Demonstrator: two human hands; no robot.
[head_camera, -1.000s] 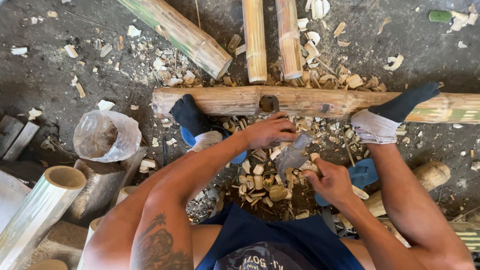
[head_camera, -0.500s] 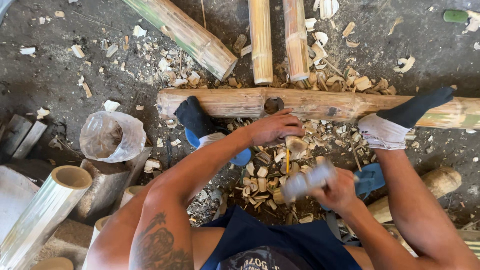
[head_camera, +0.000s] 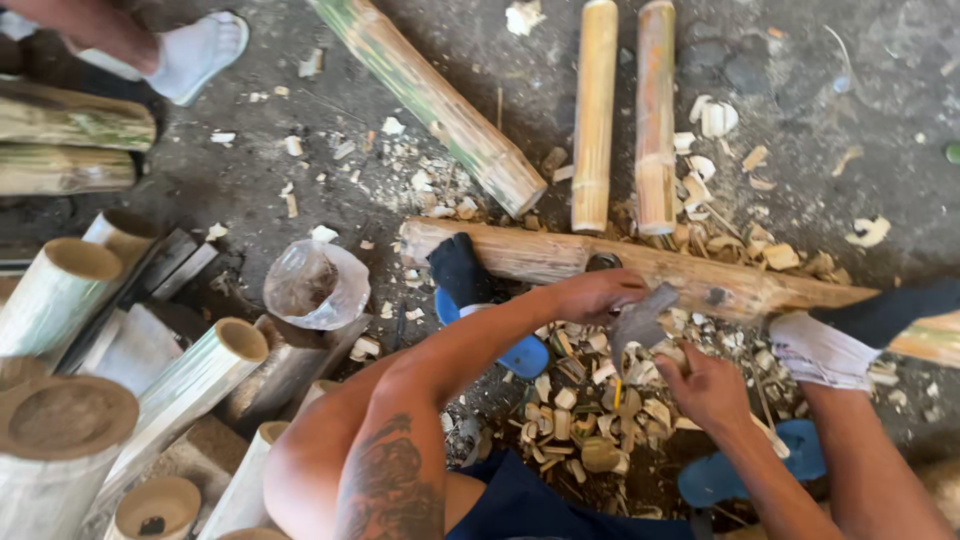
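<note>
A peeled bamboo pole (head_camera: 700, 280) is lying crosswise on the dark ground, running from the middle of the view toward the right edge, with a round hole (head_camera: 603, 263) cut in its upper face. The left hand (head_camera: 592, 295) is resting on the pole just beside that hole, fingers curled over the near side and pressing on the wood; whether it is truly clenching cannot be told. The right hand (head_camera: 712, 388) is clenched around the handle of a chopping blade (head_camera: 642, 318), whose grey metal head is standing tilted against the near side of the pole, just right of the left hand. Below the blade, a heap of pale bamboo chips (head_camera: 585, 420) is covering the ground between the person's legs. A dark-socked foot in a blue sandal (head_camera: 522, 352) is bracing against the pole's left end, and another socked foot (head_camera: 860, 325) is pressing on it near the right edge. Beyond the pole, two slim bamboo sticks (head_camera: 625, 115) are lying side by side, with a thicker green bamboo length (head_camera: 435, 100) slanting to their left. A clear plastic bag (head_camera: 315, 285) is sitting left of the pole, and cut bamboo tubes (head_camera: 120, 370) are crowding the lower left corner.
</note>
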